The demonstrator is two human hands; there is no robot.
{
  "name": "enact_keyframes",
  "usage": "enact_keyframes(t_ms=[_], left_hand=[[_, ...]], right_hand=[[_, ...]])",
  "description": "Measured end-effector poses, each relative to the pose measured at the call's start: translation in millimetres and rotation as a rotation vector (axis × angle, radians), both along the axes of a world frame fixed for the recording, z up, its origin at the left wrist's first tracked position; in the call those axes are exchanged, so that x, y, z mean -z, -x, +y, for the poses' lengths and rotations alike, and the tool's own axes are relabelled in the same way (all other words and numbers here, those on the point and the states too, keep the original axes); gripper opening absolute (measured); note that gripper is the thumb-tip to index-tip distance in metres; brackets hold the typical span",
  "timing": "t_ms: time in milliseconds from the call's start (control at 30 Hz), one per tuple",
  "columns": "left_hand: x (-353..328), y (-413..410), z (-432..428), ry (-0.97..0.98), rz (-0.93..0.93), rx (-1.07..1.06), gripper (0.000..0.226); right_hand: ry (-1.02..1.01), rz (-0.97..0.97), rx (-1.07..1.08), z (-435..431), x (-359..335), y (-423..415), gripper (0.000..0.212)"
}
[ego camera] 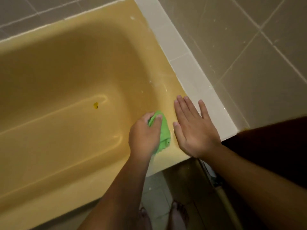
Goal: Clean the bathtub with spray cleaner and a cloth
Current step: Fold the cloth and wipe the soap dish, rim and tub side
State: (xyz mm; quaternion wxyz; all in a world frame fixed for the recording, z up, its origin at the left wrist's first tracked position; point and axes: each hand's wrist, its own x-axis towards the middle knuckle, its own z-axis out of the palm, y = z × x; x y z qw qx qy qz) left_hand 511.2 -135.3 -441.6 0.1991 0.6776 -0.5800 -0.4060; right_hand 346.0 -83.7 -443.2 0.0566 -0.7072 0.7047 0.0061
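The yellow tub (58,72) fills the left and middle, its far rim meeting grey wall tiles (41,7). A small dark yellow spot (95,105) lies on the tub floor, well apart from the hands. White flecks dot the tub's end rim towards its far right corner.

At the inner edge of that end rim, near the tub's near right corner, the left hand (143,135) grips the green cloth (163,130). Its fingers (157,117) are curled round the bunched cloth and press it to the rim.

Just beside the cloth, the right hand (194,130) rests palm down on the rim, fingers (184,110) straight and spread, holding nothing.

A white tile ledge (187,63) runs along the rim's right edge, with streaked grey tiles (249,55) beyond it. Below the tub's near edge are the floor (156,193) and the person's bare feet (177,214).
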Motion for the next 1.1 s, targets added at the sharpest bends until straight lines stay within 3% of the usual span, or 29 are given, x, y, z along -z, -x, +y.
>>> enact_keyframes(t_ms=[133,200,267,400,467,633,700,833,933,1000,1100], left_hand=[[32.2,21.8,-72.8,-0.210,0.300,-0.518,0.054],[42.4,33.8,-113.9,-0.239,0.462,-0.664,0.032],[29.6,47.2,-136.0,-0.120,0.516,-0.622,0.017],[5.8,50.3,-96.8,0.044,0.584,-0.309,0.039],[18.2,37.8,-67.3,0.053,0.542,-0.258,0.037],[27.9,52.6,-131.3,0.035,0.441,-0.576,0.038],[17.4,65.1,-135.8,0.139,0.397,-0.440,0.038],[10.0,52.8,-60.2,0.326,0.337,-0.026,0.036],[16.6,53.1,-100.9,0.361,0.282,-0.043,0.035],[12.2,66.3,-146.3,0.385,0.141,-0.061,0.038],[7.9,85.4,-126.5,0.503,-0.107,0.172,0.039]], right_hand=[[0.011,0.012,-0.056,-17.0,-4.1,0.4,0.068],[0.025,0.017,-0.075,-23.9,-6.6,2.3,0.068],[0.030,0.020,-0.090,-28.6,-7.7,3.0,0.067],[0.009,0.010,-0.061,-37.2,-8.2,3.7,0.067],[0.015,-0.009,-0.032,-40.5,-8.0,4.4,0.067],[0.041,-0.048,-0.037,-44.5,-7.3,5.3,0.065],[0.049,-0.061,-0.036,-45.8,-6.6,5.4,0.065],[0.064,-0.082,-0.004,-46.7,-5.1,4.6,0.065],[0.081,-0.088,-0.004,-46.5,-5.0,5.6,0.065],[0.097,-0.095,0.011,-43.2,-4.2,5.2,0.066],[0.118,-0.094,0.080,-33.9,-2.4,5.7,0.067]])
